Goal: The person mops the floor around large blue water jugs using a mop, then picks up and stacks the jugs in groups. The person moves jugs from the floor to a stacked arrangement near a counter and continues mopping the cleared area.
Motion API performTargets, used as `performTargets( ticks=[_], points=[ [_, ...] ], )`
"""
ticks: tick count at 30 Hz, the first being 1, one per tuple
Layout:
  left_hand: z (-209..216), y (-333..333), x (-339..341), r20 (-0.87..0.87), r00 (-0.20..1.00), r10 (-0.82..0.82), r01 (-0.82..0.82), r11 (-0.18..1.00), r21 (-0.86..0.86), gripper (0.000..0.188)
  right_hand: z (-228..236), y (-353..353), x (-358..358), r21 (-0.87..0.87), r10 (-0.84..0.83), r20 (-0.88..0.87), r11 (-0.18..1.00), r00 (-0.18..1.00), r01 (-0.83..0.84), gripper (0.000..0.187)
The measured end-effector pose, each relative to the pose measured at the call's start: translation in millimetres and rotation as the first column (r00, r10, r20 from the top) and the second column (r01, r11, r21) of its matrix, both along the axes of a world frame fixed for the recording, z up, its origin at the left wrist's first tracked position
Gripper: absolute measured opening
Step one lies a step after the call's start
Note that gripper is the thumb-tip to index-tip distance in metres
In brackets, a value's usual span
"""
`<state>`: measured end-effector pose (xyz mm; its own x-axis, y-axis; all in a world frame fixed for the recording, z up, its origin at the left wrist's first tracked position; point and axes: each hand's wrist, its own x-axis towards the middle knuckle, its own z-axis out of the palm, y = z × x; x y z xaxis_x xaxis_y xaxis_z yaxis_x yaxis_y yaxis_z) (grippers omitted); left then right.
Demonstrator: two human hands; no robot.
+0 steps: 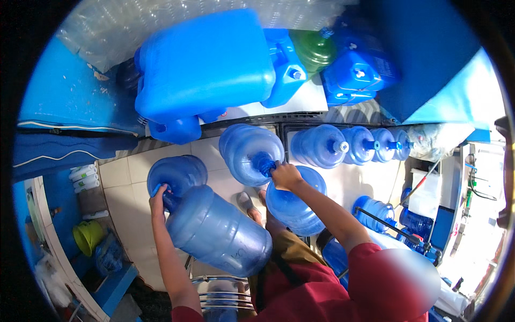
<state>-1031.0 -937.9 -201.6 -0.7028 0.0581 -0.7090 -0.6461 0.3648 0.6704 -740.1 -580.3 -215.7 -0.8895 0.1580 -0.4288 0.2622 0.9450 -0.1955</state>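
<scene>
Blue translucent plastic forms the tilted jug (pixel 220 231), slanting across the front of the person's body above the pale tiled floor (pixel 120 220). Its upper end meets a rear jug (pixel 179 172), where the left hand (pixel 156 201) has its fingers curled tight on a blue neck; which of the two jugs that neck belongs to cannot be told. The right hand (pixel 286 177) is clamped in a fist on the ribbed neck of a middle jug (pixel 247 147). Another jug (pixel 298 206) crowds in under the right forearm, and a sandalled foot (pixel 245 201) stands between the jugs. Curved metal bars (pixel 225 294) lie just below the tilted jug. Beyond are a row of capped jugs (pixel 319 146), a big blue container (pixel 206 64), a green jug (pixel 313 51) and blue jerrycans (pixel 357 72). Off to the left sits a yellow-green bucket (pixel 87 238). Dark marks, like handwriting, show near the tilted jug's base; fainter lettering on the jerrycans is too small to make out.
</scene>
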Motion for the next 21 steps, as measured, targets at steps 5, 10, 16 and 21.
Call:
performTargets(
  ticks=[5, 10, 16, 21],
  points=[
    [-38, 52, 5, 0.033, 0.994, -0.102, 0.101, 0.994, 0.033, 0.02, -24, 8, -2, -0.094, 0.082, 0.009, 0.992, 0.997, -0.08, 0.024],
    [-57, 112, 12, 0.06, 0.978, -0.2, 0.198, 0.98, 0.034, 0.019, -43, 22, 2, -0.092, 0.041, 0.092, 0.995, 0.995, -0.032, 0.025],
    [-63, 132, 19, 0.123, 0.933, -0.337, 0.322, 0.938, 0.128, 0.021, -77, 47, 1, -0.052, -0.082, 0.109, 0.995, 0.991, 0.088, 0.027],
    [-89, 151, 32, 0.079, 0.893, -0.443, 0.434, 0.894, 0.109, 0.02, -97, 50, -1, -0.059, -0.106, 0.126, 0.992, 0.986, 0.114, 0.035]
  ],
)
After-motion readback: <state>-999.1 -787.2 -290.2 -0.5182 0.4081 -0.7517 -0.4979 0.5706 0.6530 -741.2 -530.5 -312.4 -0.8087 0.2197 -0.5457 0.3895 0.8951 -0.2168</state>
